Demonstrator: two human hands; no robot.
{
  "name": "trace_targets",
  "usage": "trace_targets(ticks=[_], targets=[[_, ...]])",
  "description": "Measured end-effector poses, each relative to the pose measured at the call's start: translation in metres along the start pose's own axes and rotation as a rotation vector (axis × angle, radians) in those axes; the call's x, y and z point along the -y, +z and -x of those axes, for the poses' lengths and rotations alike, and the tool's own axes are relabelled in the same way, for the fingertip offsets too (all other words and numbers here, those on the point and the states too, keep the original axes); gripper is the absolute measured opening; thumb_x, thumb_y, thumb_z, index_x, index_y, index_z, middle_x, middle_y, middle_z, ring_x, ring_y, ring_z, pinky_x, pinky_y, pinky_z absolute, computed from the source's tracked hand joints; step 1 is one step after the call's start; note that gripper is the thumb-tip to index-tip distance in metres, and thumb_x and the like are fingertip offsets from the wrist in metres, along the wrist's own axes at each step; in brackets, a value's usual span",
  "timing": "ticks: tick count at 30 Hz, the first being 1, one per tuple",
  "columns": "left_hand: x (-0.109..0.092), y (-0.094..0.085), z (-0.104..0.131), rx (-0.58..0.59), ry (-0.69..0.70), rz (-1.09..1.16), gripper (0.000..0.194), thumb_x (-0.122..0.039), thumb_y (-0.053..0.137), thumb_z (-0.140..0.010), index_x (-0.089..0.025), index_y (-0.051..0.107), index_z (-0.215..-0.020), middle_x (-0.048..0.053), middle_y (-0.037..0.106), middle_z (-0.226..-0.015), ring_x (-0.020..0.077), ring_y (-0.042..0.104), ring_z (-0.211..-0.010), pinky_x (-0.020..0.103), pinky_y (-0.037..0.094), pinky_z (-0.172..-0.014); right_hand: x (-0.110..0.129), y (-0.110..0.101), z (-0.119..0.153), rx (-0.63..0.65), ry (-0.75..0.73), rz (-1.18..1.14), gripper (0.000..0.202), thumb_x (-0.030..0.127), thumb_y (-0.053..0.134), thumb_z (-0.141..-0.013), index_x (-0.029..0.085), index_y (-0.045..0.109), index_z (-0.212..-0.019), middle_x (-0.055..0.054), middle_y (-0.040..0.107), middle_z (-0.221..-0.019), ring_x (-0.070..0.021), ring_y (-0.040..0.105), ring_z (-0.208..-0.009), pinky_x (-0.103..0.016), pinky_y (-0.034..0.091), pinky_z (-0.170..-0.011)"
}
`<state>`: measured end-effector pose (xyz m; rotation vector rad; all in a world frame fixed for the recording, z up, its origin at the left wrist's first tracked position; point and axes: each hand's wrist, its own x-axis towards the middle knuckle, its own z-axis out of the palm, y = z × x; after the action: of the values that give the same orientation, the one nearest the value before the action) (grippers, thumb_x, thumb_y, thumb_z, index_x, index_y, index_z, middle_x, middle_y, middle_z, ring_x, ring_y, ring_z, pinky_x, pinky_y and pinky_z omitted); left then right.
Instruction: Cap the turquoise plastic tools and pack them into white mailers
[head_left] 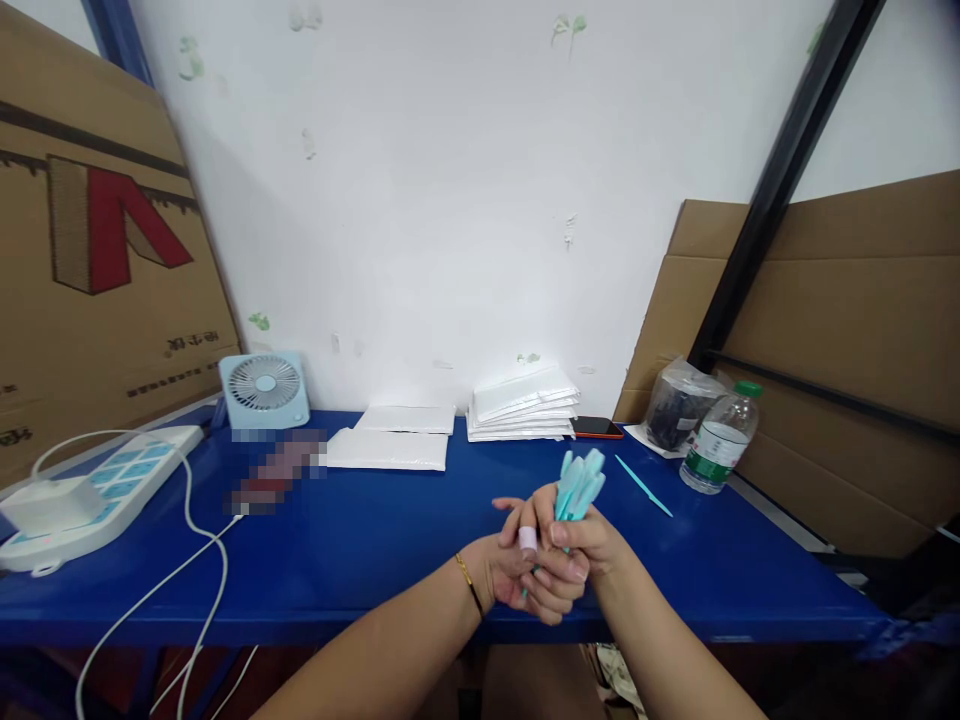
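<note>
In the head view, both my hands are closed together round a bundle of slim turquoise sticks (pixel 579 485) with broader, paler upper ends; they look like eyebrow razors. My left hand (pixel 517 560), with a bracelet at its wrist, grips the lower part from the left. My right hand (pixel 596 540) wraps the bundle from the right, its thumb across the front. A pale pink band circles one finger. Overlapping fingers hide most of the lower ends. One similar turquoise stick (pixel 643 487) lies alone on the blue table (pixel 360 540), to the right of my hands.
White padded envelopes are stacked (pixel 523 405) by the wall, with others (pixel 390 450) to their left. A phone (pixel 597 428), wrapped dark roll (pixel 679 405) and bottle (pixel 720 440) stand right. Left are a fan (pixel 265 390), power strip (pixel 112 490), cables and a blurred object.
</note>
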<state>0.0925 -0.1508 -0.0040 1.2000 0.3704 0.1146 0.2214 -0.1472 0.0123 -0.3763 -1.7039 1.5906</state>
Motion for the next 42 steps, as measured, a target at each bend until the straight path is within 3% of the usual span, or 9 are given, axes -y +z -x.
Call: trace_targets(ticks=[4, 6, 8, 13, 21, 26, 31, 36, 42], targets=[[-0.012, -0.032, 0.034, -0.668, 0.157, -0.75, 0.052, -0.049, 0.073, -0.055, -0.017, 0.056, -0.092, 0.006, 0.06, -0.089, 0.0214, 0.056, -0.085, 0.032, 0.045, -0.073, 0.016, -0.019, 0.004, -0.512, -0.078, 0.053, 0.035, 0.055, 0.051, -0.076, 0.023, 0.044, -0.067, 0.007, 0.034, -0.047, -0.0126, 0.047, -0.05, -0.035, 0.045, -0.073], [-0.016, -0.059, 0.055, -1.072, 0.101, -1.114, 0.07, -0.054, 0.066, -0.061, -0.017, 0.048, -0.118, 0.013, 0.048, -0.125, 0.0307, 0.04, -0.117, 0.042, 0.033, -0.096, 0.018, -0.031, 0.006, -0.668, -0.127, 0.062, 0.027, 0.051, 0.051, -0.079, 0.024, 0.05, -0.079, 0.008, 0.029, -0.048, -0.0088, 0.033, -0.042, -0.027, 0.041, -0.055], [-0.015, -0.085, 0.071, -1.278, -0.13, -1.32, 0.084, -0.058, 0.063, -0.061, -0.017, 0.037, -0.131, 0.015, 0.027, -0.142, 0.0367, 0.014, -0.132, 0.054, 0.016, -0.103, 0.01, -0.039, 0.008, -0.73, -0.144, 0.079, 0.025, 0.044, 0.06, -0.076, 0.024, 0.055, -0.089, 0.009, 0.03, -0.048, -0.0067, 0.027, -0.04, -0.023, 0.032, -0.045], [-0.006, -0.099, 0.087, -1.16, -0.398, -1.298, 0.091, -0.07, 0.04, -0.071, -0.015, 0.019, -0.141, 0.018, 0.033, -0.139, 0.0352, 0.021, -0.131, 0.055, 0.019, -0.1, -0.028, -0.042, 0.014, -0.761, 0.056, 0.075, 0.028, 0.038, 0.07, -0.068, 0.017, 0.058, -0.084, 0.009, 0.031, -0.045, -0.0038, 0.024, -0.038, -0.02, 0.02, -0.038], [0.034, 0.002, 0.119, -0.885, 0.087, -1.119, 0.055, -0.057, 0.056, -0.073, -0.025, 0.051, -0.118, 0.004, 0.06, -0.11, 0.0228, 0.052, -0.102, 0.034, 0.033, -0.094, -0.02, -0.047, 0.014, -0.723, 0.068, -0.037, 0.025, 0.039, 0.064, -0.075, 0.015, 0.06, -0.081, 0.009, 0.032, -0.044, -0.0022, 0.021, -0.034, -0.019, 0.014, -0.034], [0.045, 0.006, 0.137, -0.87, 0.05, -1.071, 0.034, -0.05, 0.062, -0.069, -0.018, 0.059, -0.079, 0.002, 0.062, -0.089, 0.0163, 0.054, -0.082, 0.031, 0.036, -0.088, -0.019, -0.047, 0.007, -0.772, 0.007, -0.242, 0.025, 0.039, 0.064, -0.075, 0.015, 0.059, -0.068, 0.009, 0.033, -0.039, -0.003, 0.024, -0.032, -0.019, 0.018, -0.033], [0.024, 0.006, 0.119, -0.923, -0.093, -1.233, 0.075, -0.063, 0.069, -0.049, -0.022, 0.055, -0.11, 0.007, 0.058, -0.103, 0.0269, 0.051, -0.096, 0.037, 0.039, -0.084, -0.017, -0.055, 0.009, -0.875, -0.113, -0.442, 0.026, 0.037, 0.065, -0.073, 0.017, 0.055, -0.06, 0.006, 0.042, -0.04, -0.0061, 0.038, -0.037, -0.02, 0.034, -0.039], [0.028, 0.016, 0.083, -0.79, -0.132, -1.411, 0.124, -0.05, 0.078, -0.035, -0.028, 0.017, -0.141, 0.012, 0.024, -0.144, 0.0417, 0.02, -0.128, 0.056, 0.015, -0.101, -0.003, -0.065, 0.027, -0.956, -0.18, -0.506, 0.024, 0.034, 0.066, -0.072, 0.018, 0.054, -0.058, 0.004, 0.051, -0.046, -0.0123, 0.056, -0.058, -0.028, 0.048, -0.064], [-0.001, 0.024, 0.089, -0.744, -0.06, -1.145, 0.053, -0.028, 0.057, -0.07, -0.027, 0.049, -0.123, 0.007, 0.058, -0.11, 0.0274, 0.053, -0.098, 0.038, 0.04, -0.085, 0.042, -0.06, 0.055, -0.795, -0.26, -0.516, 0.026, 0.033, 0.059, -0.077, 0.019, 0.05, -0.056, 0.002, 0.06, -0.071, -0.0148, 0.059, -0.082, -0.031, 0.047, -0.078]])
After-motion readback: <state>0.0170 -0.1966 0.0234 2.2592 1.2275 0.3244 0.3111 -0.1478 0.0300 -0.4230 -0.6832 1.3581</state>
